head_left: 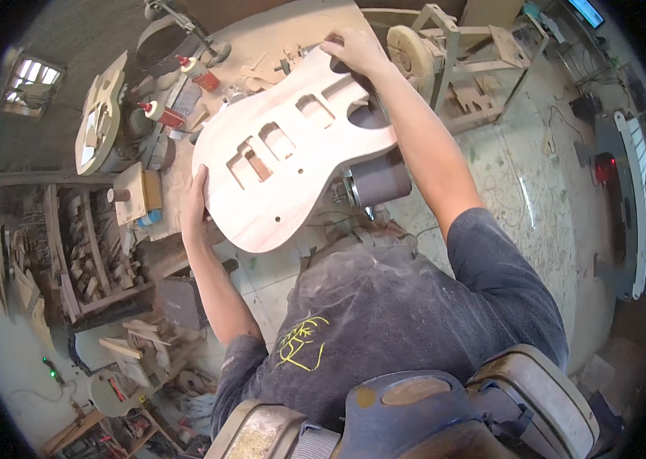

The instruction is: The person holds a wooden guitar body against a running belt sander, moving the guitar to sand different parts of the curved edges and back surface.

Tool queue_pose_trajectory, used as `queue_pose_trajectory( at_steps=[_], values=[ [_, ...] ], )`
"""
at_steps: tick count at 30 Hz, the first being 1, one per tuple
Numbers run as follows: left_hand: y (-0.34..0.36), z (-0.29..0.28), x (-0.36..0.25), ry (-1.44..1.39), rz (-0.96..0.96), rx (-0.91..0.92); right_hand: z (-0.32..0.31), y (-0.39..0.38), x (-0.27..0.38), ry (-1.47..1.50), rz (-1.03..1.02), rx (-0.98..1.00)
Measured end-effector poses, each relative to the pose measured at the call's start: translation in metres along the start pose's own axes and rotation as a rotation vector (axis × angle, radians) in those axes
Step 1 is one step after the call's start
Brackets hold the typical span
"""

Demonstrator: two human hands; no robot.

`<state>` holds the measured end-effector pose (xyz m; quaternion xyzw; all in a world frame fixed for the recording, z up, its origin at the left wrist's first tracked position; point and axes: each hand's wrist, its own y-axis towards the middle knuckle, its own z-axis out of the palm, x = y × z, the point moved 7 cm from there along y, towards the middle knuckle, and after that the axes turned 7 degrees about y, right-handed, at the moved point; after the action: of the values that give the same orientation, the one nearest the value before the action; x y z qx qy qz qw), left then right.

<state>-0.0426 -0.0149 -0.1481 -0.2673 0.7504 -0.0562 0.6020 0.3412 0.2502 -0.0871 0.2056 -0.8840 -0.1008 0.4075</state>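
Note:
A pale, unfinished wooden electric guitar body is held up in front of me in both hands. Several rectangular cavities and a few small round holes are cut into its upward face. My left hand grips its rounded left edge, with part of the fingers hidden under the wood. At the far end, my right hand is closed around the tip of a horn by the neck pocket. Beside the body's right edge sits a dark cylindrical sanding drum; I cannot tell whether the wood touches it.
A dusty workbench lies beyond, with two red glue bottles and a lamp. Another guitar-shaped piece rests at the far left. Wood scraps fill a rack. A wooden frame with a round wheel stands far right.

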Motion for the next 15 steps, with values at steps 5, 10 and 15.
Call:
queue_pose_trajectory(
  at_steps=[5, 10, 15],
  values=[
    [0.020, -0.006, -0.001, -0.037, -0.001, -0.013, 0.006, 0.003, 0.004, -0.017, 0.051, -0.036],
    [0.033, -0.020, 0.005, -0.048, 0.012, -0.003, 0.011, -0.002, 0.009, -0.018, 0.008, -0.066],
    [0.028, -0.028, -0.007, -0.024, 0.039, -0.034, 0.019, -0.007, 0.005, -0.060, -0.038, -0.119]
  ],
)
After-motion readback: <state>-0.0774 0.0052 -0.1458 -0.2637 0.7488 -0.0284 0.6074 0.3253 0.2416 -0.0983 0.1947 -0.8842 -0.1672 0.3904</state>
